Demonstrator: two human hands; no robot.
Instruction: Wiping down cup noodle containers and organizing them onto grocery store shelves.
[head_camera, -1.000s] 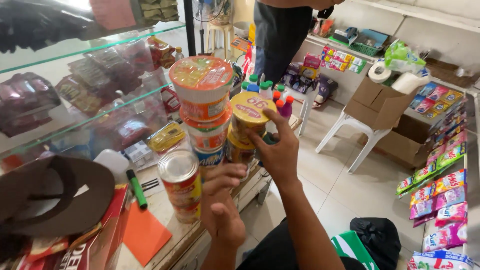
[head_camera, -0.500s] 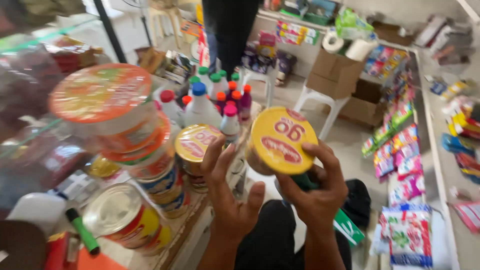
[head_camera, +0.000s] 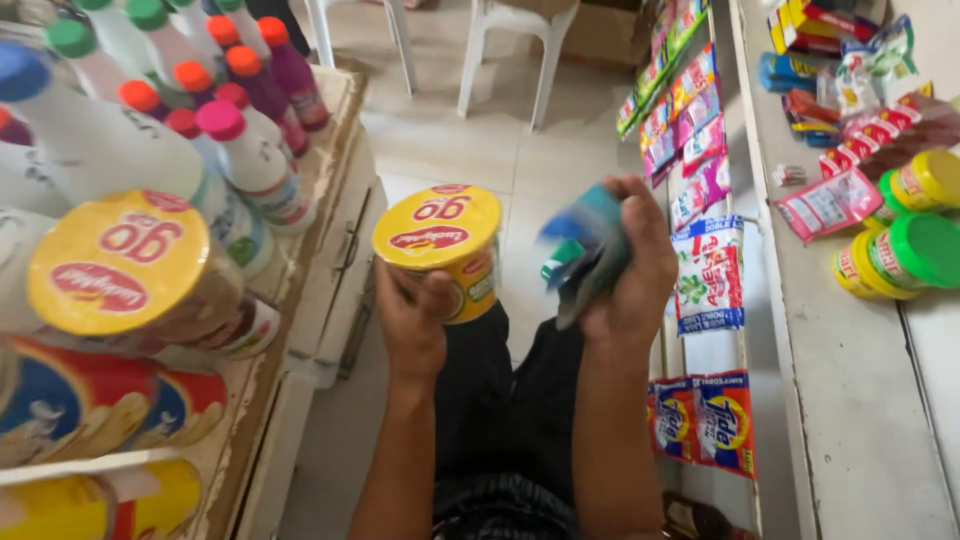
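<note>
The left hand (head_camera: 412, 325) was wrapped around a yellow-lidded cup (head_camera: 440, 250), holding it upright above the person's lap, just right of the table (head_camera: 300, 290). The right hand (head_camera: 632, 270) was clenched on a blurred blue-green cloth (head_camera: 590, 250), just right of the cup. A matching cup (head_camera: 125, 270) and capped bottles (head_camera: 250, 170) stood on the table.

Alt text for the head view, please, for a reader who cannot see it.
Seen from above, a left hand holds a yellow-lidded cup while the right hand grips a blurred blue-green cloth. Capped bottles and another yellow-lidded cup crowd a counter at left; sachet strips hang at right.
</note>
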